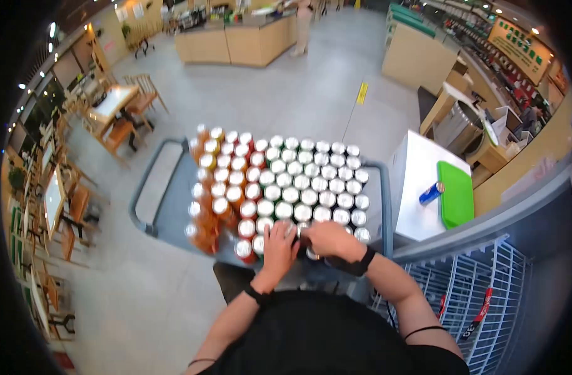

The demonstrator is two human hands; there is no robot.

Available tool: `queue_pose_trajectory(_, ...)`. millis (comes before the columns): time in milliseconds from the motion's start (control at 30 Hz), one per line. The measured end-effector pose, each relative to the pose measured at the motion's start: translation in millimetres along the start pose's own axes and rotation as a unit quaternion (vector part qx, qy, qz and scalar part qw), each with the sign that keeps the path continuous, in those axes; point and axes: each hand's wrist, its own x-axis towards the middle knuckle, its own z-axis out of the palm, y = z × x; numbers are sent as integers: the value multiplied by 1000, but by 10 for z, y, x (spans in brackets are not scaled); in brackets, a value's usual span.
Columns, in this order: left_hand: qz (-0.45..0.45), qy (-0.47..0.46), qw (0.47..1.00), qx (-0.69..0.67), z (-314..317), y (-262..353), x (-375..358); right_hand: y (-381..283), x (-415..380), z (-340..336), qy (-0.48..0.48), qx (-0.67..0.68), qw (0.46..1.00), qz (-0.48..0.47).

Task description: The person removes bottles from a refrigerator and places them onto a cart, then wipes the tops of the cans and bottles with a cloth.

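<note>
Rows of upright drink cans (pixel 306 197) with silver tops stand packed together on a grey cart (pixel 164 181) in front of me. My left hand (pixel 279 245) is at the near edge of the rows, its fingers bent around a can that it mostly hides. Close beside it on the right, my right hand (pixel 331 239) grips a can at its fingertips; its thumb side faces the left hand. Red cans (pixel 243 251) stand just left of my left hand. Orange-coloured bottles (pixel 201 212) line the left side of the load.
Right of the cart, a white surface (pixel 411 187) holds a green board (pixel 456 194) and a blue can (pixel 431 193) lying on its side. Wire shelves (pixel 467 294) are at lower right. Wooden tables and chairs (pixel 120 103) stand left, a counter (pixel 236 45) ahead, with a person nearby.
</note>
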Motion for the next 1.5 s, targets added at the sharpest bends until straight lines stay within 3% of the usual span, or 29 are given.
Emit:
queue_pose_trajectory(67,3,-9,1000,3,-1,-5,-4,81,-2,-102,-40,45,997,-51)
queue_pose_trajectory(167,6,3,1000,-2,8,-2,6,88,5,-109,85,69,994,-16)
queue_pose_trajectory(267,13,6,1000,4,-15,13,12,21,42,97,119,44,991,41)
queue_pose_trajectory(433,27,-18,999,16,-71,-17,-6,-1,29,-4,1,41,999,23)
queue_pose_trajectory(500,26,-13,1000,11,-85,11,33,46,27,-98,69,84,994,-21)
queue_pose_trajectory(533,16,-11,1000,5,-82,33,35,8,-14,-97,122,74,990,17)
queue_pose_trajectory(667,22,-13,1000,15,-76,18,42,-22,14,171,133,45,990,28)
queue_pose_trajectory(733,42,5,999,15,-68,-2,53,-5,38,255,122,7,993,-3)
queue_pose_trajectory(800,44,5,999,26,-53,-4,31,-34,-18,-45,-3,0,1000,-19)
queue_pose_trajectory(1033,43,16,999,12,-68,1,41,36,83,153,104,13,994,18)
queue_pose_trajectory(1200,50,18,999,10,-97,8,39,-16,-3,-121,3,4,1000,-4)
queue_pose_trajectory(1300,24,8,1000,-2,-25,-5,10,158,68,1,59,40,996,-48)
queue_pose_trajectory(1367,13,18,1000,-1,29,-42,0,76,38,-28,93,32,995,-12)
queue_pose_trajectory(1500,4,-15,1000,10,-10,-33,-30,-46,-38,9,48,-6,999,-10)
